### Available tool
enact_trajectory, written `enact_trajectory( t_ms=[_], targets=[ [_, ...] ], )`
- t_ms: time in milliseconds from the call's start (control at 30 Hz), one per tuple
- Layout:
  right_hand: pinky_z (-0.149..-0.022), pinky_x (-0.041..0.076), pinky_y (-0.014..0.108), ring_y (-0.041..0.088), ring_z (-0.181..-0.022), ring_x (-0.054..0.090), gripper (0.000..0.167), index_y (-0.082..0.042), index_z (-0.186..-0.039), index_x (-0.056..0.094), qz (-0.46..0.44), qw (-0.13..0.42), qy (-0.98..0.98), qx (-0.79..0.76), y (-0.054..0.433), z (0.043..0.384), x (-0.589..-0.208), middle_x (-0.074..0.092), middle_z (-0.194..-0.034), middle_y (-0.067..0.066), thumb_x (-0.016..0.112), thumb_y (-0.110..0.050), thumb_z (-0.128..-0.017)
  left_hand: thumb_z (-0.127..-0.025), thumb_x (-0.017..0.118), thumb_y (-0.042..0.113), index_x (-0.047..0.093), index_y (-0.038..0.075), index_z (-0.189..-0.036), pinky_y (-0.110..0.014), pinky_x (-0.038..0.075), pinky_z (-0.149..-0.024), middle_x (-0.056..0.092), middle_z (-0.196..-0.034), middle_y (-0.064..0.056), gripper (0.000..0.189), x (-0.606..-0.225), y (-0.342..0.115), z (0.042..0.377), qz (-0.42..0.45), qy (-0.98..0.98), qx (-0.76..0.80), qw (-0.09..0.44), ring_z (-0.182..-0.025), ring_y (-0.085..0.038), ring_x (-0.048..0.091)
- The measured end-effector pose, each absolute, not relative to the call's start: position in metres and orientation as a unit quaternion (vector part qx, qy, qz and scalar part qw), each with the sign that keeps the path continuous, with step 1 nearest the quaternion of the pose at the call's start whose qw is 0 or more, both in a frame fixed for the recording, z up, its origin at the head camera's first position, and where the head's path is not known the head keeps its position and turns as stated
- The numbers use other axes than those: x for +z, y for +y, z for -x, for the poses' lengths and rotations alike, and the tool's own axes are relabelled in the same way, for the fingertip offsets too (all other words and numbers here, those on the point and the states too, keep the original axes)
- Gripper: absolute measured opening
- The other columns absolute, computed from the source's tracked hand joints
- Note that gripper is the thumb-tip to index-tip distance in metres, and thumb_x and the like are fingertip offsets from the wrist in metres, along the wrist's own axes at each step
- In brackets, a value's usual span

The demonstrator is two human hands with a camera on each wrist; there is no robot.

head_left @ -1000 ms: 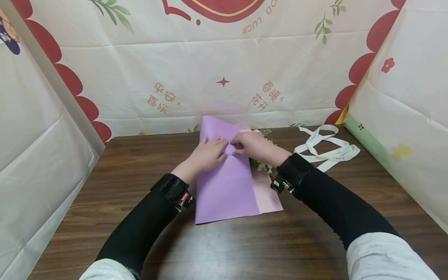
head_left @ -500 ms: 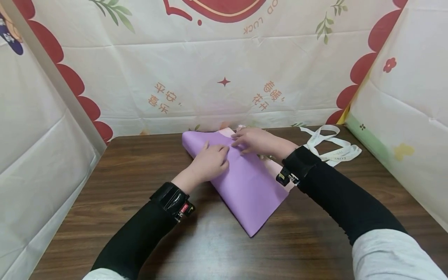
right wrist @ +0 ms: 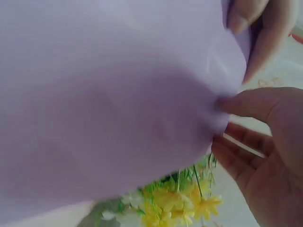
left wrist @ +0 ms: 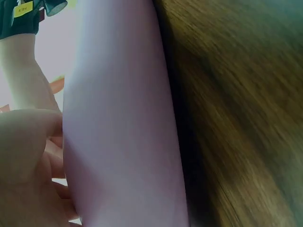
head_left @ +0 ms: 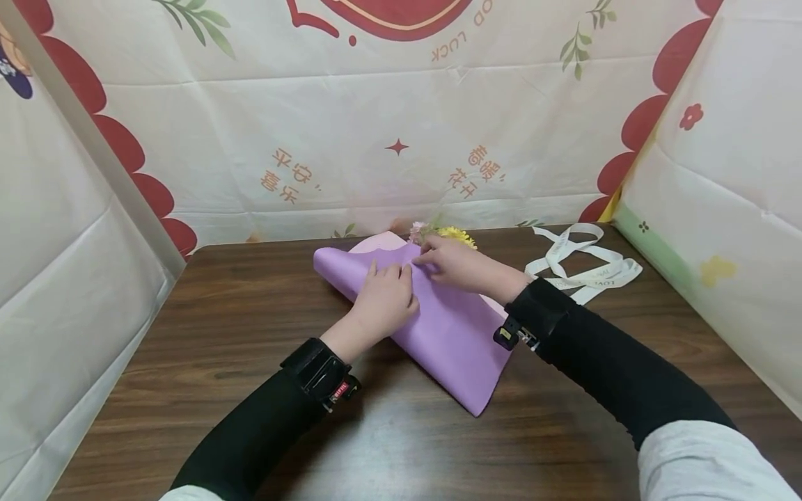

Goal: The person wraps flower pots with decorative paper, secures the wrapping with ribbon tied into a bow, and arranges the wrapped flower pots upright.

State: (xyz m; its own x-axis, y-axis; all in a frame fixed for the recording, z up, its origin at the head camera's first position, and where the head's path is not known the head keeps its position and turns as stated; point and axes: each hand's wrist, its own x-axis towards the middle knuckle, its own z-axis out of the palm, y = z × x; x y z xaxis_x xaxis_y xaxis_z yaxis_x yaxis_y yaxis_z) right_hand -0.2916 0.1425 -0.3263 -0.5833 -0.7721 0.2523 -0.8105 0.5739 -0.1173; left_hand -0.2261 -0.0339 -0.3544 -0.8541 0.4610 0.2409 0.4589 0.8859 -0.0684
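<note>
A sheet of purple wrapping paper (head_left: 447,334), with a pale pink layer (head_left: 380,241) showing behind its far edge, is wrapped over a bunch of flowers. My right hand (head_left: 460,264) pinches the purple paper's far edge; in the right wrist view its thumb (right wrist: 251,104) is on one side and its fingers on the other. Just to the left, my left hand (head_left: 385,299) grips the same folded paper, its thumb and a finger at the edge. Yellow blossoms (head_left: 457,235) and pink ones (head_left: 418,231) peek out beyond my right hand. The stems are hidden inside the paper.
On the brown wooden table (head_left: 250,390), a loosely looped white printed ribbon (head_left: 608,271) lies at the back right. A printed cloth (head_left: 351,111) hangs behind the table's far edge, with white cloth sides at left and right.
The paper has turned from nearly straight to slanted, its far left end swinging left and its near corner to the right. Yellow and pink flowers now show past the right hand.
</note>
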Motion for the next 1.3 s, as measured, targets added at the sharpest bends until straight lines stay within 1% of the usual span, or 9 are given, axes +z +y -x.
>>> enact_trajectory(
  t_ms=[200, 433, 733, 833, 933, 1033, 1100, 1200, 1300],
  targets=[
    [-0.086, 0.050, 0.041, 0.028, -0.095, 0.062, 0.026, 0.002, -0.108, 0.072, -0.387, 0.094, -0.909, 0.124, 0.126, 0.282, -0.332, 0.064, -0.104, 0.014, 0.065, -0.018, -0.094, -0.097, 0.049, 0.034, 0.049, -0.006, -0.138, -0.056, 0.028, -0.109, 0.058, -0.127, -0.018, 0.057, -0.351, -0.036, 0.222, 0.227, -0.969, -0.022, 0.098, -0.118, -0.033, 0.055],
    [-0.101, 0.043, 0.044, 0.033, -0.116, 0.058, 0.033, 0.003, -0.117, 0.068, -0.371, 0.094, -0.916, 0.118, 0.117, 0.276, -0.337, 0.061, -0.124, 0.019, 0.062, -0.022, -0.096, -0.099, 0.046, 0.039, 0.050, 0.002, -0.140, -0.061, 0.025, -0.109, 0.055, -0.138, -0.011, 0.055, -0.345, -0.052, 0.219, 0.207, -0.974, -0.082, 0.042, -0.125, -0.031, 0.051],
    [-0.110, 0.034, 0.041, 0.030, -0.130, 0.047, 0.036, 0.002, -0.126, 0.063, -0.369, 0.066, -0.918, 0.132, 0.117, 0.277, -0.340, 0.051, -0.140, 0.018, 0.058, -0.019, -0.097, -0.096, 0.057, 0.037, 0.038, 0.000, -0.146, -0.052, 0.032, -0.108, 0.045, -0.142, -0.023, 0.065, -0.326, -0.128, 0.227, 0.103, -0.955, -0.269, 0.075, -0.130, -0.041, 0.042],
    [-0.111, 0.031, 0.041, 0.031, -0.132, 0.045, 0.037, 0.002, -0.129, 0.061, -0.367, 0.061, -0.918, 0.134, 0.118, 0.277, -0.341, 0.050, -0.142, 0.018, 0.056, -0.019, -0.098, -0.094, 0.059, 0.045, 0.026, 0.001, -0.151, -0.053, 0.031, -0.108, 0.040, -0.145, -0.025, 0.080, -0.331, -0.155, 0.233, 0.028, -0.921, -0.389, 0.024, -0.133, -0.041, 0.038],
    [-0.113, 0.029, 0.041, 0.030, -0.134, 0.042, 0.037, 0.002, -0.130, 0.059, -0.367, 0.052, -0.918, 0.140, 0.118, 0.276, -0.341, 0.048, -0.144, 0.016, 0.055, -0.016, -0.099, -0.093, 0.057, 0.054, 0.032, -0.003, -0.148, -0.050, 0.031, -0.109, 0.042, -0.145, -0.023, 0.083, -0.343, -0.171, 0.235, -0.009, -0.886, -0.460, -0.056, -0.134, -0.037, 0.037],
    [-0.113, 0.028, 0.040, 0.029, -0.136, 0.040, 0.035, 0.002, -0.130, 0.059, -0.372, 0.041, -0.915, 0.150, 0.117, 0.277, -0.342, 0.047, -0.145, 0.015, 0.053, -0.013, -0.099, -0.093, 0.056, 0.055, 0.060, -0.004, -0.126, -0.045, 0.036, -0.104, 0.054, -0.135, -0.018, 0.068, -0.354, -0.177, 0.233, -0.006, -0.874, -0.477, -0.095, -0.127, -0.030, 0.045],
    [-0.114, 0.027, 0.040, 0.029, -0.136, 0.039, 0.035, 0.002, -0.131, 0.059, -0.370, 0.034, -0.915, 0.157, 0.116, 0.277, -0.343, 0.046, -0.146, 0.015, 0.052, -0.012, -0.099, -0.093, 0.059, 0.049, 0.070, -0.002, -0.104, -0.039, 0.042, -0.093, 0.064, -0.113, -0.013, 0.054, -0.357, -0.177, 0.229, 0.004, -0.869, -0.485, -0.092, -0.111, -0.025, 0.052],
    [-0.114, 0.025, 0.040, 0.030, -0.137, 0.037, 0.036, 0.003, -0.132, 0.056, -0.363, 0.031, -0.917, 0.162, 0.114, 0.276, -0.345, 0.043, -0.147, 0.017, 0.049, -0.012, -0.100, -0.093, 0.063, 0.038, 0.069, 0.002, -0.082, -0.033, 0.044, -0.077, 0.062, -0.082, -0.002, 0.039, -0.358, -0.174, 0.223, 0.008, -0.854, -0.513, -0.082, -0.085, -0.017, 0.054],
    [-0.116, 0.022, 0.042, 0.031, -0.140, 0.032, 0.041, 0.003, -0.137, 0.052, -0.347, 0.028, -0.923, 0.164, 0.112, 0.274, -0.348, 0.038, -0.150, 0.019, 0.048, -0.019, -0.102, -0.093, 0.065, 0.029, 0.068, 0.000, -0.081, -0.029, 0.046, -0.067, 0.060, -0.069, 0.003, 0.032, -0.358, -0.170, 0.219, 0.002, -0.839, -0.539, -0.075, -0.070, -0.012, 0.054]
  ],
)
